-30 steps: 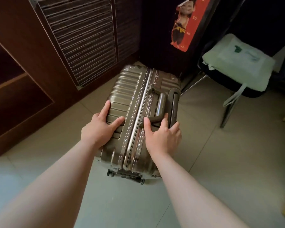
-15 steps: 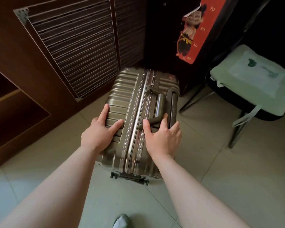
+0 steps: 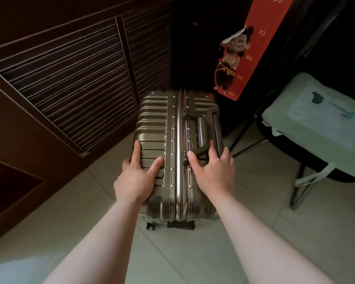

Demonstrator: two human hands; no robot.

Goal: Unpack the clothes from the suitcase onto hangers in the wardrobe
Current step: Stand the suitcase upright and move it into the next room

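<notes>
A closed bronze ribbed hard-shell suitcase (image 3: pixel 158 119) stands upright on its wheels on the tiled floor, seen from above. My left hand (image 3: pixel 134 181) grips its near left edge, with the thumb and forefinger on top and the other fingers curled over the side. My right hand (image 3: pixel 213 175) holds the near right side, its fingers hooked over the end of the carry handle (image 3: pixel 201 130) and the right edge. The dark wooden wardrobe with a louvred door (image 3: pixel 70 89) stands just left of the suitcase. No clothes or hangers show.
An open wardrobe compartment (image 3: pixel 8 191) lies at the lower left. A red height chart (image 3: pixel 252 58) hangs on the dark panel behind the suitcase. To the right stands a black metal-legged chair (image 3: pixel 297 193) with a pale green bag (image 3: pixel 316 130) on its seat.
The suitcase has turned slightly and now sits straighter in front of me, closer to the wardrobe corner. Both hands keep the same hold on its top.
</notes>
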